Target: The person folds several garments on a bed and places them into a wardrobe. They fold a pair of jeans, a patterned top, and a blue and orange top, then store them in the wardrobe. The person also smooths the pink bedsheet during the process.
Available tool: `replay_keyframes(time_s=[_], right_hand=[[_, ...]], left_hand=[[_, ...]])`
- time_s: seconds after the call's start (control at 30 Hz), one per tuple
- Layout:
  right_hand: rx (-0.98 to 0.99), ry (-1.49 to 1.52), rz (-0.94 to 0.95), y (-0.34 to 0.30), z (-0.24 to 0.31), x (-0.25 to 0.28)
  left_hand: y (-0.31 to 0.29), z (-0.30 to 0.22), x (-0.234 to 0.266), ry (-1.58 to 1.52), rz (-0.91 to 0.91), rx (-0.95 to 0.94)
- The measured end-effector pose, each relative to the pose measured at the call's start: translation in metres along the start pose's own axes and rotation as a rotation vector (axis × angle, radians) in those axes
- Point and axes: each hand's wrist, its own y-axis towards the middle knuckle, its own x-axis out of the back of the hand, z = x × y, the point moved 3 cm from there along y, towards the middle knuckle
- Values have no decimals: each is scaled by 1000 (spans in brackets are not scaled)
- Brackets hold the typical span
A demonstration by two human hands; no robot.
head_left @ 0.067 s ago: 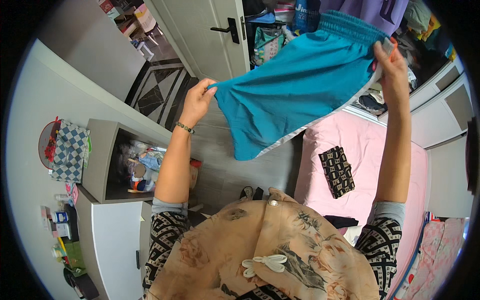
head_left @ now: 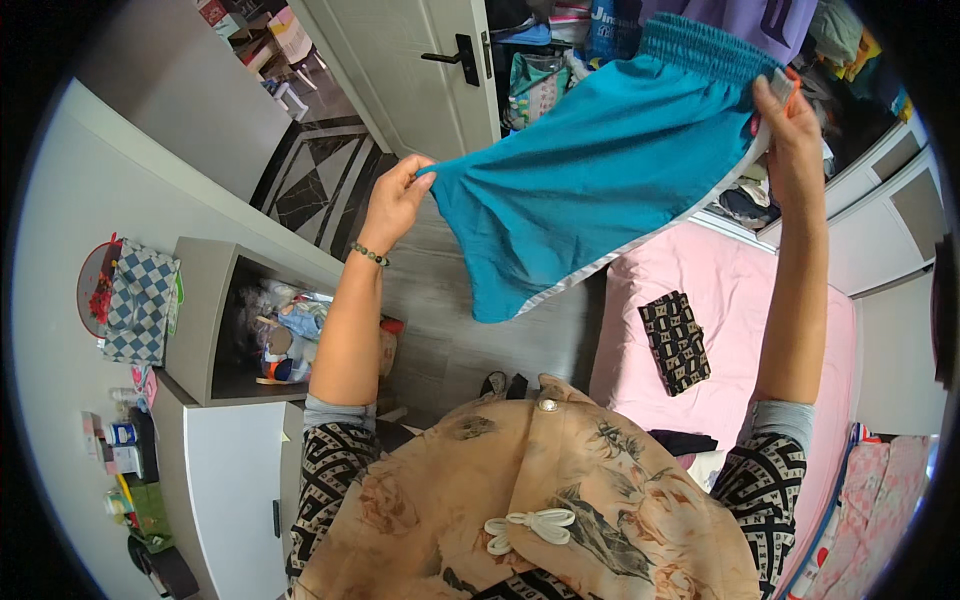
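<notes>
Teal shorts (head_left: pixel 590 180) with a gathered elastic waistband and pale side trim hang stretched out in the air between my two hands. My left hand (head_left: pixel 397 203) pinches the hem corner at the left. At the right end of the waistband, my right hand (head_left: pixel 790 132) grips the edge, where a bit of orange and white shows by the fingers. Below the shorts, to the right, a folded black patterned cloth (head_left: pixel 675 343) lies on the pink bed (head_left: pixel 625 275).
A white door (head_left: pixel 400 75) with a black handle stands ahead. Behind the shorts is an open wardrobe with clothes and bags (head_left: pixel 540 90). At left, a grey cabinet (head_left: pixel 205 320) has an open compartment full of items. Dark clothing (head_left: pixel 683 443) lies on the bed near me.
My right hand has shifted slightly to the right, drawing the waistband end with it. The left hand stays nearly in place.
</notes>
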Motion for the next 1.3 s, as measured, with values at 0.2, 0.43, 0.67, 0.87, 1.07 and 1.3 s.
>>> replay_keyframes(time_s=[0.2,0.43,0.67,0.87,1.07,1.3], right_hand=[[65,27,0,28,70,3],[-75,466,-6,24,146,-96],[-246,-226,222,90,-13,-131],[-175,-551,343,-66,-165,-94],[-662,-68,261,-197,-151,-71],[-699,247,429,-210,-93,-74]], left_hand=[[-6,-45,13,-354,180,54],[-11,-82,-33,-746,632,-122],[-104,-80,-159,-481,535,94],[-127,-77,-167,-452,587,98],[-132,-75,-165,-411,601,100],[-87,-96,-188,-51,566,-99]])
